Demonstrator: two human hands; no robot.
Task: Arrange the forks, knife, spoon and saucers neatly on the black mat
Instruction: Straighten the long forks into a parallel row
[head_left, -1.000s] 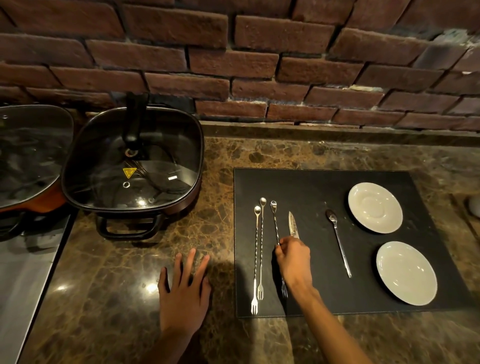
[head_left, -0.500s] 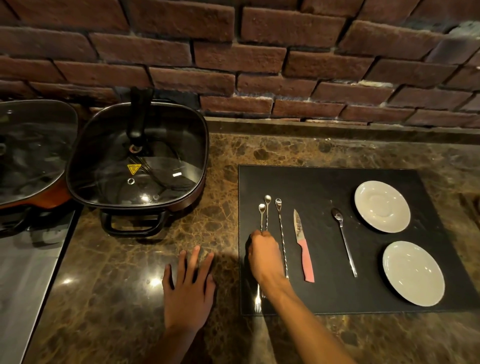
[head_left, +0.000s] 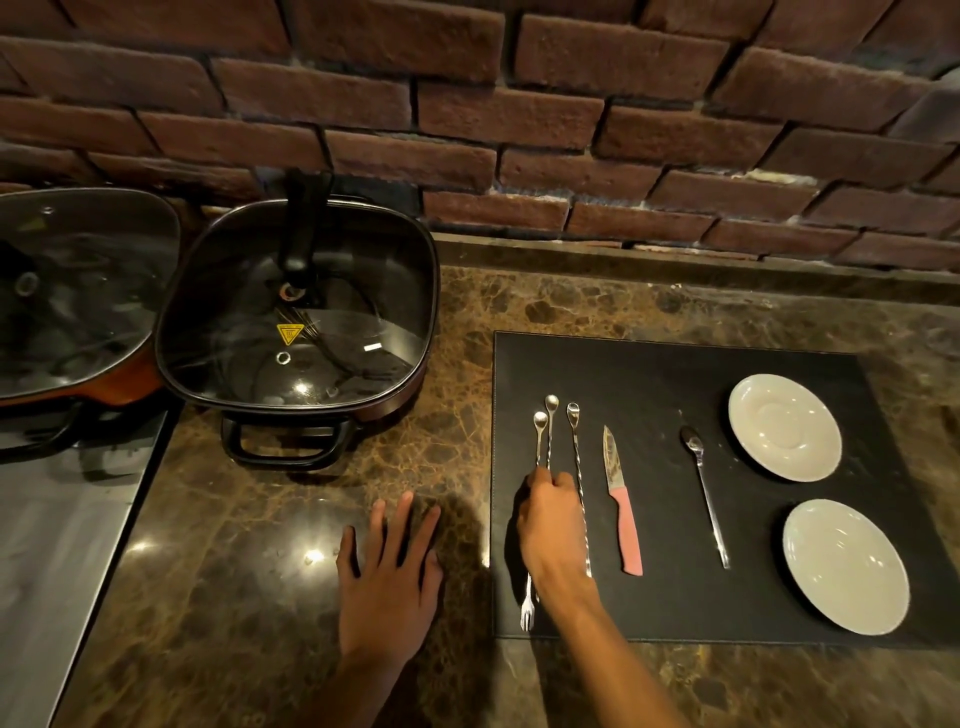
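Your right hand (head_left: 551, 525) fingers pinching the two leftmost forks (head_left: 541, 441) on the black mat (head_left: 675, 374), third fork (head_left: 579, 478) touching your knuckles, knife (head_left: 621, 501), spoon (head_left: 704, 488), two saucers (head_left: 784, 427) further right, your left hand (head_left: 387, 577) flat, fingers spread on the counter (head_left: 249, 545).

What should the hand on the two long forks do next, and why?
Probably nudge the two left long twisted silver forks apart. The right hand rests on them; they lie almost touching with uneven tops, while the third fork, pink-handled knife and silver spoon lie evenly spaced on the black mat.
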